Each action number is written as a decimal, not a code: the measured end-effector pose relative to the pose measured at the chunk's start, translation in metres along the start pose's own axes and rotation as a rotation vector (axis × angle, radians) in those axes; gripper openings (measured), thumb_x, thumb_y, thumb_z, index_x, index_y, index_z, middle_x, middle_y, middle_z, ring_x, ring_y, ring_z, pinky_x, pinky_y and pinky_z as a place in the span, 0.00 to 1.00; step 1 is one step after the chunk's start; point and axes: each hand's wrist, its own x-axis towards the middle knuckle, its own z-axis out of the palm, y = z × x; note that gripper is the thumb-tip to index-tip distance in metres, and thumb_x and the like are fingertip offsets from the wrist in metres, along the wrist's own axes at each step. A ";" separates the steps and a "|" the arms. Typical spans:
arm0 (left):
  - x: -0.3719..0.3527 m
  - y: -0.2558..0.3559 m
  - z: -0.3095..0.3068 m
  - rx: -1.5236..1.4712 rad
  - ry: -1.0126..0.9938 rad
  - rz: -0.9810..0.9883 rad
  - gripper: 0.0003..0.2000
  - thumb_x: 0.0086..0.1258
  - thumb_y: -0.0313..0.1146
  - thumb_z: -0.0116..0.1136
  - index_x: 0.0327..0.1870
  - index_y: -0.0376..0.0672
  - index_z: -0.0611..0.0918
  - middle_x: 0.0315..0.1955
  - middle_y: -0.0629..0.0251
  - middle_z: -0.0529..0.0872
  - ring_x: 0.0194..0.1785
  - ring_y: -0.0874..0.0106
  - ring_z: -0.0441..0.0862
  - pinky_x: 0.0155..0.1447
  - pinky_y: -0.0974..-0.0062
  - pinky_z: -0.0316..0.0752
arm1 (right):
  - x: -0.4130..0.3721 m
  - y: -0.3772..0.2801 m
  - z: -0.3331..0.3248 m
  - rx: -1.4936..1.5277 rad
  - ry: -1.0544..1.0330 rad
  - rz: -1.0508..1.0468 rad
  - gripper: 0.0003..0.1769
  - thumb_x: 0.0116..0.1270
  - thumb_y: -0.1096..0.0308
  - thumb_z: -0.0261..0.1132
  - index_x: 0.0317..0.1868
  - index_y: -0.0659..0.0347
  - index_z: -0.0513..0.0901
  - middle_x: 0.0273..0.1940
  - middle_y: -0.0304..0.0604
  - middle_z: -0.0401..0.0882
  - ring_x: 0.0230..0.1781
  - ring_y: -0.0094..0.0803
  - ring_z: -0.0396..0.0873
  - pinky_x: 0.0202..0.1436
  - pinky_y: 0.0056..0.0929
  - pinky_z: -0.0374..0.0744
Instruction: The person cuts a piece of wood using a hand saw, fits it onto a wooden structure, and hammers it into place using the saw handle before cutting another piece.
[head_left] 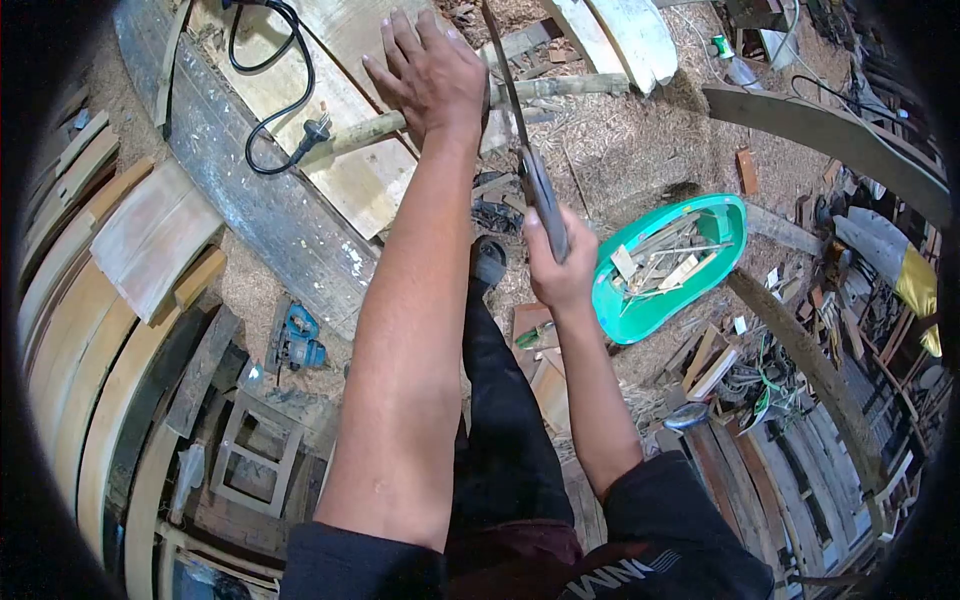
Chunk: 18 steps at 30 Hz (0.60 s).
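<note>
My left hand (435, 85) lies palm down with its fingers spread over the wooden boards (355, 185) of the bench, pressing across a thin wooden pole (575, 86). The pole runs out past the boards on the right; its middle is hidden under the hand. In my right hand (565, 265) is the grey handle of a hand saw (543, 195), fingers wrapped round it. Its long dark blade, seen nearly edge-on, points up and away and overlaps the pole just right of my left hand.
A black cable with a plug (312, 135) lies on the boards. A green tub (655, 325) of wood scraps stands to the right. On the sawdust-covered floor at left is a blue power tool (300, 338). Stacked timber (105, 340) lines the left side; curved planks (830, 125) lie right.
</note>
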 end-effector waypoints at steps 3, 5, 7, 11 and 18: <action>0.001 0.000 0.002 0.018 -0.007 -0.012 0.21 0.71 0.40 0.51 0.64 0.46 0.75 0.71 0.57 0.69 0.78 0.60 0.60 0.78 0.41 0.45 | -0.044 0.007 -0.012 -0.017 0.003 -0.010 0.07 0.70 0.70 0.64 0.35 0.65 0.81 0.22 0.27 0.69 0.23 0.13 0.64 0.25 0.20 0.62; 0.005 0.001 0.003 0.043 -0.001 -0.014 0.21 0.71 0.40 0.51 0.64 0.46 0.75 0.71 0.57 0.69 0.77 0.60 0.60 0.78 0.42 0.45 | -0.055 0.005 -0.017 -0.006 -0.003 -0.040 0.07 0.70 0.70 0.63 0.35 0.65 0.81 0.22 0.27 0.69 0.23 0.13 0.64 0.25 0.19 0.63; 0.001 0.001 0.000 -0.006 -0.018 -0.015 0.22 0.71 0.40 0.50 0.65 0.46 0.75 0.71 0.57 0.69 0.77 0.60 0.60 0.79 0.42 0.44 | -0.049 0.000 -0.015 -0.011 0.009 0.007 0.07 0.70 0.70 0.64 0.34 0.65 0.80 0.21 0.27 0.68 0.23 0.13 0.64 0.25 0.20 0.63; -0.002 -0.002 0.001 0.019 -0.021 -0.007 0.22 0.71 0.41 0.50 0.65 0.46 0.75 0.70 0.57 0.69 0.77 0.60 0.60 0.79 0.41 0.43 | 0.009 -0.011 0.001 0.020 -0.014 0.057 0.10 0.69 0.68 0.65 0.31 0.63 0.79 0.17 0.33 0.67 0.19 0.17 0.64 0.22 0.24 0.66; -0.001 -0.002 0.005 0.025 -0.012 -0.007 0.22 0.71 0.40 0.50 0.65 0.46 0.75 0.71 0.56 0.68 0.78 0.60 0.59 0.78 0.41 0.44 | -0.056 0.005 -0.016 -0.109 0.040 -0.021 0.10 0.68 0.65 0.66 0.31 0.61 0.81 0.15 0.36 0.69 0.15 0.21 0.69 0.22 0.27 0.69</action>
